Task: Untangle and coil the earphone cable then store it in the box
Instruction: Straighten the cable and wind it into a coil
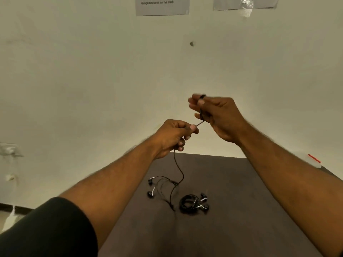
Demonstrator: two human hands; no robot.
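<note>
Both hands pinch the earphone cable [178,169]: left hand [171,137], right hand [218,117] at its 2 o'clock. Loose earbuds [150,188] on the table could snag, I'd guess.

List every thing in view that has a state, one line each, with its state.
left hand: raised above the table, pinches the earphone cable
right hand: raised, fingers wound with cable loops
earphone cable: partly wound, the rest hangs slack to the table
earbuds: lying loose on the table, apart
second earphone set: coiled, lying on the table
table: dark, holds both sets
box: not in view
</note>
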